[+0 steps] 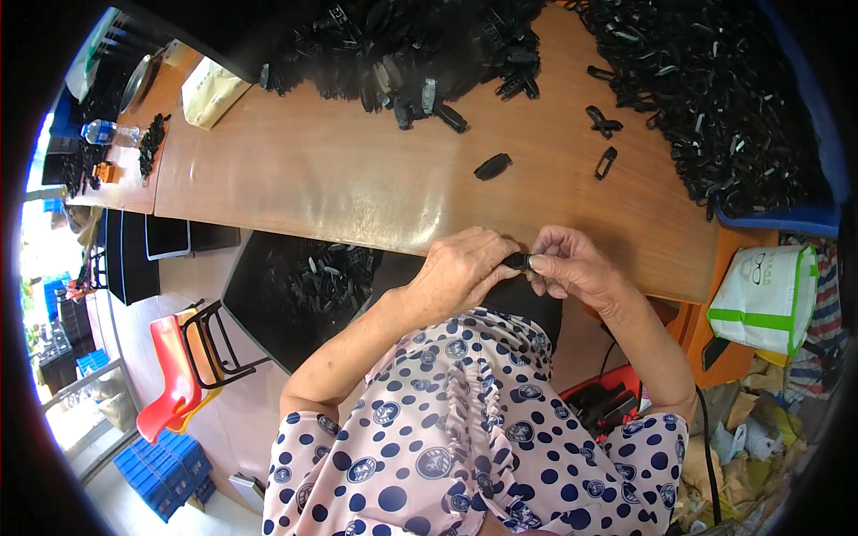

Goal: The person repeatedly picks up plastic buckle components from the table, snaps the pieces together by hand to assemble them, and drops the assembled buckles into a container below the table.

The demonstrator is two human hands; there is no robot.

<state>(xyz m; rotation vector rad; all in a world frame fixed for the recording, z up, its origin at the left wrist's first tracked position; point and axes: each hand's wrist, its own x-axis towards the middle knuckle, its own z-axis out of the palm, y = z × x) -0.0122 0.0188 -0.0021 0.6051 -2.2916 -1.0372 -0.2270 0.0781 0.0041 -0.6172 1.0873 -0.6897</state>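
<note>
My left hand [458, 272] and my right hand [579, 266] meet at the table's front edge. Between them is a small black plastic piece [517, 261], pinched by the fingertips of both; its full shape is hidden by the fingers. Beyond my hands, a black oval piece [492, 166] lies by itself on the brown wooden table [340, 165]. Farther right are a narrow black frame-like piece [606, 163] and a crossed black piece [603, 122].
A large heap of black pieces [402, 54] covers the far side; another heap [715, 98] fills a blue tray [829, 161] at right. Below the table edge at left is a dark bin [308, 286] of pieces. A white-green bag [760, 299] stands right, a red chair [170, 375] left.
</note>
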